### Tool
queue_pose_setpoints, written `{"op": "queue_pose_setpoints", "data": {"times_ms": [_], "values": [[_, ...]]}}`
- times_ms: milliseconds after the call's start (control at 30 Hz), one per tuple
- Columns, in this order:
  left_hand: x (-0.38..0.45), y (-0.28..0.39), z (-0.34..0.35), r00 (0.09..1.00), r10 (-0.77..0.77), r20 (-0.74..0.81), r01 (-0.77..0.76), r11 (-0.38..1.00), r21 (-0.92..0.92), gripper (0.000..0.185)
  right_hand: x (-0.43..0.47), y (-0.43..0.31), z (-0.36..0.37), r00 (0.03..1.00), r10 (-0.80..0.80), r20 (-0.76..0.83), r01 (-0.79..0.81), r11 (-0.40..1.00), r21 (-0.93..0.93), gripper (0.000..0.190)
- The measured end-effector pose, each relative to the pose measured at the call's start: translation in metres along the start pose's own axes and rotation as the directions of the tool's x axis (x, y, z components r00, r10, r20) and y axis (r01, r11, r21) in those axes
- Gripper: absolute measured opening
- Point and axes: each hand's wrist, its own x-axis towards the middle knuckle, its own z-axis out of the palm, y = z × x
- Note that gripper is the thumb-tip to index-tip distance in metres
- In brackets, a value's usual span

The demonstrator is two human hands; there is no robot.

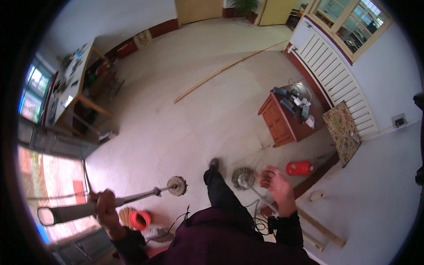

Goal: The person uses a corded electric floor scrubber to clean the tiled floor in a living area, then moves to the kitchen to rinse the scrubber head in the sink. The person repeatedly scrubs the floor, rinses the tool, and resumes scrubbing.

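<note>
My left hand [106,208] is closed around the thick grey handle of a long-shafted tool [135,198]. Its shaft runs right to a round head with a rough, bristled rim [177,186]. My right hand [276,187] is raised with its fingers apart and slightly curled, and nothing shows in it. Just left of those fingers is a second round, wire-like head [243,179] on a thin grey pole, which passes below my right hand. Whether the hand touches that pole cannot be told. My foot [214,163] is on the pale floor.
A red plastic container [299,168] lies by the right wall. Beyond it stands a brown wooden cabinet [278,119] with tools on top. A long wooden strip [228,68] crosses the floor. An orange-red tub [140,220] and dark cables [261,225] are near me. A cluttered table [81,71] stands far left.
</note>
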Motion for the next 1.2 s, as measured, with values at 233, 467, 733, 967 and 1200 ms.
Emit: {"op": "queue_pose_setpoints", "data": {"times_ms": [233,467,733,967,1200], "values": [[0.163,-0.048,0.056,0.973,0.208,-0.097,-0.157,0.911,0.380,0.030,0.277,-0.093,0.074,0.988,0.091,0.124,-0.071,0.985,-0.154,0.048],[0.346,-0.158,0.192,0.996,0.027,-0.081,-0.024,0.999,0.040,0.027,0.488,-0.214,0.093,0.968,0.048,0.245,0.035,0.946,-0.323,0.055],[0.615,-0.297,0.435,0.967,-0.170,0.188,0.172,0.985,0.004,0.017,0.629,-0.331,-0.006,0.966,-0.104,-0.237,0.127,0.988,0.084,0.041],[0.822,-0.382,0.678,0.834,-0.145,0.532,0.194,0.980,-0.036,0.018,0.717,-0.429,-0.096,0.847,-0.273,-0.456,0.439,0.844,0.310,0.039],[0.971,-0.459,0.879,0.763,0.011,0.647,0.097,0.987,-0.131,0.019,0.938,-0.589,-0.165,0.832,-0.282,-0.478,0.443,0.856,0.265,0.041]]}}
